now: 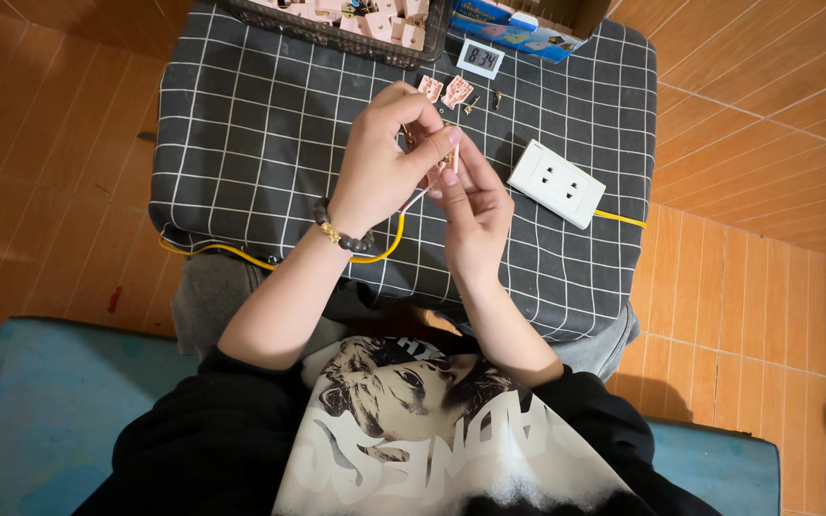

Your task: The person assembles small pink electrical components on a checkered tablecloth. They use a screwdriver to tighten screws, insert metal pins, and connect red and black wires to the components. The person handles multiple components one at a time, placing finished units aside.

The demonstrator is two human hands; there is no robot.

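Note:
My left hand [386, 161] and my right hand [473, 203] meet above a small table covered with a dark checked cloth [241, 143]. Together they pinch a small pink socket part [447, 161], mostly hidden by my fingers. A yellow cable [389, 247] runs from the part down under my left wrist and off the table's left edge. A dark bead bracelet [341, 232] sits on my left wrist.
A white double wall socket [556, 182] lies on the cloth to the right, with yellow wire behind it. Two pink parts [445, 91] and small screws lie further back. A basket of pink parts [356, 21], a small digital clock [480, 58] and a blue box [513, 24] stand at the far edge.

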